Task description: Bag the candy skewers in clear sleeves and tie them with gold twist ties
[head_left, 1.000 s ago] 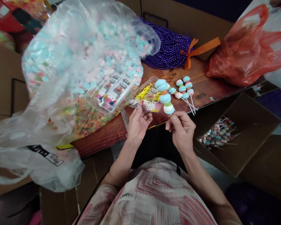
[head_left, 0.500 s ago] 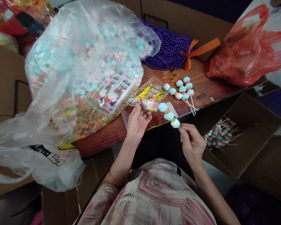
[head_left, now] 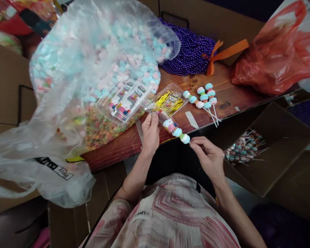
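Note:
My right hand (head_left: 208, 156) pinches the stick of a marshmallow skewer (head_left: 179, 133) with blue, pink and white pieces. Its far end lies inside the mouth of a small clear printed bag (head_left: 167, 122), which my left hand (head_left: 150, 132) holds with closed fingers at the table's front edge. Just beyond lies a clear packet of gold twist ties (head_left: 167, 100) and a stack of printed bags (head_left: 125, 103).
Three finished skewers (head_left: 204, 100) lie on the wooden table (head_left: 229, 96). A huge clear bag of marshmallows (head_left: 93, 69) fills the left. Purple beads (head_left: 191, 51) and a red plastic bag (head_left: 276, 51) sit behind. A cardboard box (head_left: 281, 137) with wrapped skewers stands at right.
My right hand lowered the skewer from upright, turned it leftward and slid its tip into the small bag held by my left hand.

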`<act>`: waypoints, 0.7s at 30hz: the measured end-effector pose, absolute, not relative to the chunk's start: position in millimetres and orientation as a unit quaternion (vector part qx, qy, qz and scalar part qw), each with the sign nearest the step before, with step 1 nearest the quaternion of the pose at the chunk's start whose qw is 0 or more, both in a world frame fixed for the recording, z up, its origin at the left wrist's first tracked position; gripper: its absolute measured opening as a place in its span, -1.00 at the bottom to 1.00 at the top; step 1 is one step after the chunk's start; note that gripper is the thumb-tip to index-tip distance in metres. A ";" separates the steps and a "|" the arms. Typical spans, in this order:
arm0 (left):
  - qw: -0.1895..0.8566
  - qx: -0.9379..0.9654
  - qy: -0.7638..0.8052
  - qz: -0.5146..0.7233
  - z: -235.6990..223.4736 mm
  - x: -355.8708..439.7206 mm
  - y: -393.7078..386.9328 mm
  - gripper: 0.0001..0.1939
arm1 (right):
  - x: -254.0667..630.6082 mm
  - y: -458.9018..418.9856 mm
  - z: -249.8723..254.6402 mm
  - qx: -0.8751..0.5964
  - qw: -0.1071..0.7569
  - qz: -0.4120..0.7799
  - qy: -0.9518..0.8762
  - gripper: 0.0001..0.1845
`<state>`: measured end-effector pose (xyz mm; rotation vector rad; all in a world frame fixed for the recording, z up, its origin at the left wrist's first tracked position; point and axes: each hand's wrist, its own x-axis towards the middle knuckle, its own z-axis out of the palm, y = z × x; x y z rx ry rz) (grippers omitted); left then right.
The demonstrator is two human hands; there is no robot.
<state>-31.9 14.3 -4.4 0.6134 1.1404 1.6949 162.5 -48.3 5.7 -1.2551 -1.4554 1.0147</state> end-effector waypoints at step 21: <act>0.659 0.172 0.428 0.594 13.9 -11.8 3.3 -0.70 | 135.2 -42.4 11.8 -0.508 0.420 0.563 -0.497 -0.74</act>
